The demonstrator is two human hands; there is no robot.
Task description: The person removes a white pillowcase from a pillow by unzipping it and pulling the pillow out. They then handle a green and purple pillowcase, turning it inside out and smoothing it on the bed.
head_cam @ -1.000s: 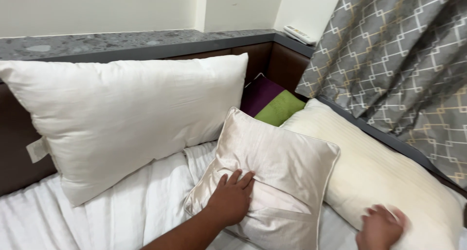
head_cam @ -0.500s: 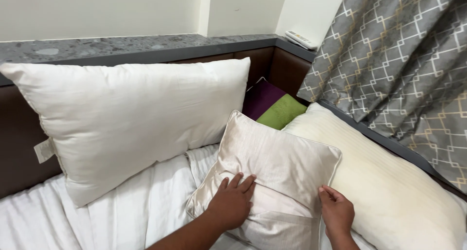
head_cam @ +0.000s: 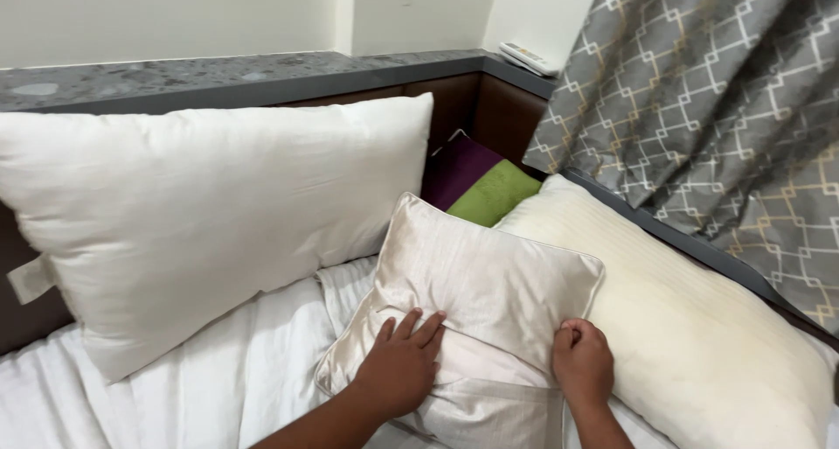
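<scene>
While both hands rest on it: satin cushion (head_cam: 476, 309) lying tilted at mid-bed, top corner leaning toward the headboard (head_cam: 454, 108), lower edge toward the camera.
Left hand (head_cam: 398, 370): flat, palm down, fingers spread on the cushion's lower left part; released grip, pressing rather than grasping.
Right hand (head_cam: 583, 366): curled shut at the cushion's lower right edge, apparently pinching the cover fabric there; exact hold hidden by the knuckles.
Cover state: flap of the cream cover lying loose and creased below the hands, fold line running between them; opening seemingly not yet closed or tucked.
Done, by the look: filling already inside, upper part smooth and plump, piped edge neat along top and right.
Left, by the look: lower flap to be straightened, cushion not yet stood in place.
Neighbours: large white pillow (head_cam: 210, 213) propped against the headboard, left, just overlapping the cushion's corner; long cream pillow (head_cam: 690, 327) touching its right side; purple cloth (head_cam: 463, 165) and green cloth (head_cam: 494, 194) behind; patterned grey curtain (head_cam: 699, 108) far right; white sheet (head_cam: 218, 388) beneath.
</scene>
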